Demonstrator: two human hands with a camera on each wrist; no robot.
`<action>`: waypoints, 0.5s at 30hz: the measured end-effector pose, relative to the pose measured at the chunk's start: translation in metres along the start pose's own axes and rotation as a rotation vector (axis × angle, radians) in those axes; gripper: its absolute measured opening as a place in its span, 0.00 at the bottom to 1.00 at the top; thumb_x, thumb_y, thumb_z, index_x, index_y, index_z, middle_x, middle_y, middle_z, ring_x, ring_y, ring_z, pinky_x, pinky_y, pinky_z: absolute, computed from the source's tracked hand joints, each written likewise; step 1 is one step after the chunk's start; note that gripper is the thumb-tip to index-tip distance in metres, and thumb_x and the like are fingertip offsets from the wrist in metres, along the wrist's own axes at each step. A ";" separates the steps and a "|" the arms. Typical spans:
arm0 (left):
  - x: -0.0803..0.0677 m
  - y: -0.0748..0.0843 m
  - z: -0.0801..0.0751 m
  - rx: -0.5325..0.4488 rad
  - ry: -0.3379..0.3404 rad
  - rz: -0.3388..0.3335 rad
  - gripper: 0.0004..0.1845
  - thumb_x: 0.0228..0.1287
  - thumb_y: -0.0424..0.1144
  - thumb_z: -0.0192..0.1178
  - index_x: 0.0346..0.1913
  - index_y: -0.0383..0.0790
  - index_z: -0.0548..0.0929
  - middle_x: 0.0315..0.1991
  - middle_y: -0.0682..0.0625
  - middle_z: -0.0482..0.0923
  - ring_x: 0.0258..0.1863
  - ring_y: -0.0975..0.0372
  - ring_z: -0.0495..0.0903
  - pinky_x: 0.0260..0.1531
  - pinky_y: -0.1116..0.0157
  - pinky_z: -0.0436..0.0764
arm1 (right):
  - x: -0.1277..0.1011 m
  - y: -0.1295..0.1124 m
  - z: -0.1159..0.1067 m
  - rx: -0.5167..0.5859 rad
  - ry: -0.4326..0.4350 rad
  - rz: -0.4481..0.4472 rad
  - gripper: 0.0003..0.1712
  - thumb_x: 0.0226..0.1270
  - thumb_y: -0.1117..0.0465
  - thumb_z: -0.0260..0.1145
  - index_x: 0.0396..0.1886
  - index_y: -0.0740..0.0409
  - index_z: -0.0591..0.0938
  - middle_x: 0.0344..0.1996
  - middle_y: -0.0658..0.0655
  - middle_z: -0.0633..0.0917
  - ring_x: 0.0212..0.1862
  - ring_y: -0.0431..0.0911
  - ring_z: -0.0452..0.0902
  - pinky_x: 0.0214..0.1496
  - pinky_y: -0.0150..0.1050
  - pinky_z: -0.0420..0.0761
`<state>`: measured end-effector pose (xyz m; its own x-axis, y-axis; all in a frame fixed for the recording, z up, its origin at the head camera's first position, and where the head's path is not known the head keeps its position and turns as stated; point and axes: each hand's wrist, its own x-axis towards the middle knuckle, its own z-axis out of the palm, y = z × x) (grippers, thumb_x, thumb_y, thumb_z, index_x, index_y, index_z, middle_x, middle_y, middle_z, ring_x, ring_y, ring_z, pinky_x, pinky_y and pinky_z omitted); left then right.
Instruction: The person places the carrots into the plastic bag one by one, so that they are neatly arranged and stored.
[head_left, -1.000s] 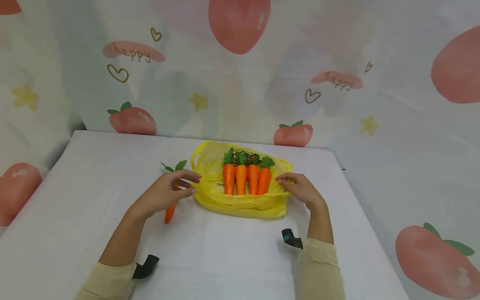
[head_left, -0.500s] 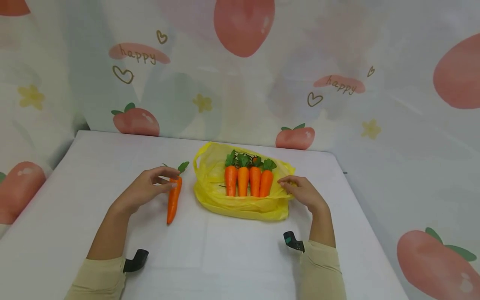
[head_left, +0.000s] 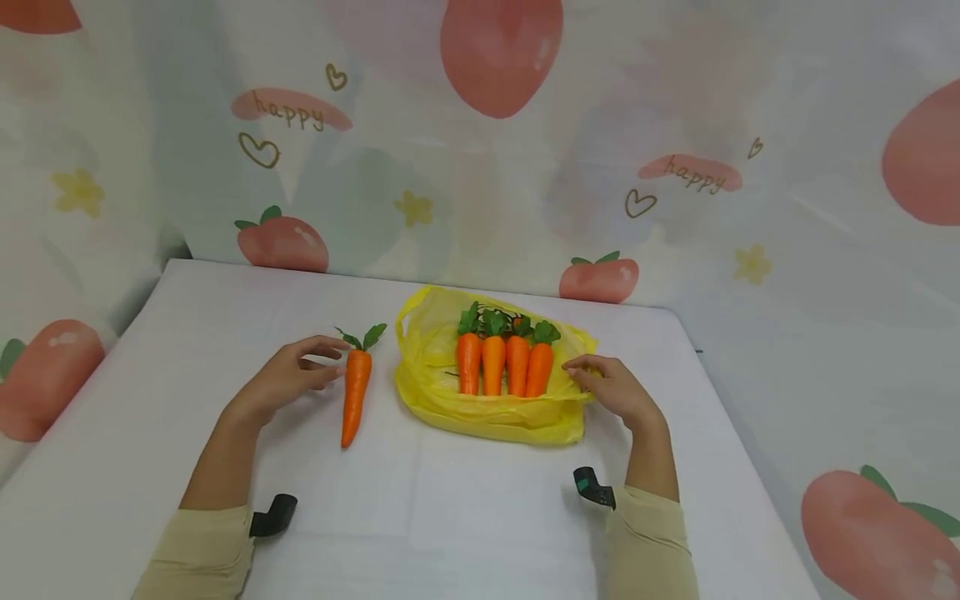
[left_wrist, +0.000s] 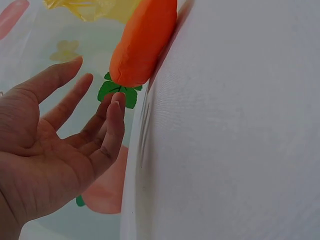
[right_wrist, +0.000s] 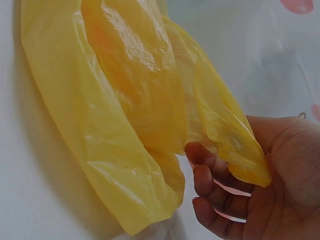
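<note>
A single orange carrot (head_left: 356,396) with green leaves lies on the white table, left of a yellow plastic bag (head_left: 480,414). Just left of its upper end is my left hand (head_left: 288,377), fingers apart and slightly bent. The left wrist view shows this hand (left_wrist: 65,142) holding nothing, its fingertips near the carrot (left_wrist: 142,45). Several more carrots (head_left: 492,367) lie side by side in the bag's mouth, their lower ends hidden by the plastic. At the bag's right edge, my right hand (head_left: 618,392) has its fingers curled round the loose plastic (right_wrist: 232,140); the thumb is partly hidden behind it.
The white-covered table (head_left: 450,517) ends against a fruit-print backdrop (head_left: 480,167) at the back and both sides. A black wrist camera (head_left: 273,517) sticks out from the left sleeve, another wrist camera (head_left: 592,486) from the right.
My left hand has moved left, away from the bag and off the single carrot it was covering, which now shows whole. The right hand stays at the bag's edge. The head view has shifted slightly.
</note>
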<state>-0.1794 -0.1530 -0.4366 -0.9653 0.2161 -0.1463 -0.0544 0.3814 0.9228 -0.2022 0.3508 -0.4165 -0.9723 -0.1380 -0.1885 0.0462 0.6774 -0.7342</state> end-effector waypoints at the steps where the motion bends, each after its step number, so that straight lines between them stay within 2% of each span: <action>1: 0.001 -0.001 0.001 -0.001 -0.003 -0.008 0.26 0.73 0.40 0.65 0.70 0.39 0.75 0.68 0.36 0.71 0.54 0.45 0.80 0.49 0.54 0.84 | 0.000 0.001 0.000 0.002 0.000 0.000 0.20 0.83 0.54 0.58 0.62 0.61 0.83 0.58 0.63 0.80 0.52 0.55 0.74 0.60 0.51 0.75; 10: 0.006 -0.007 0.006 -0.004 -0.022 -0.047 0.31 0.72 0.42 0.67 0.75 0.43 0.72 0.72 0.37 0.66 0.59 0.44 0.76 0.49 0.57 0.83 | 0.000 0.003 0.000 0.014 0.002 -0.004 0.20 0.83 0.54 0.57 0.61 0.61 0.83 0.58 0.62 0.80 0.52 0.55 0.74 0.60 0.51 0.75; 15: 0.008 -0.007 0.011 0.003 -0.056 -0.056 0.33 0.71 0.42 0.67 0.76 0.43 0.71 0.73 0.39 0.65 0.57 0.45 0.75 0.49 0.58 0.83 | 0.000 0.003 0.000 0.012 0.005 0.002 0.20 0.83 0.54 0.58 0.62 0.61 0.83 0.58 0.62 0.80 0.53 0.55 0.74 0.61 0.52 0.75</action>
<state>-0.1843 -0.1443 -0.4478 -0.9451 0.2438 -0.2175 -0.1073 0.3973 0.9114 -0.2024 0.3527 -0.4192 -0.9733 -0.1331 -0.1871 0.0511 0.6690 -0.7415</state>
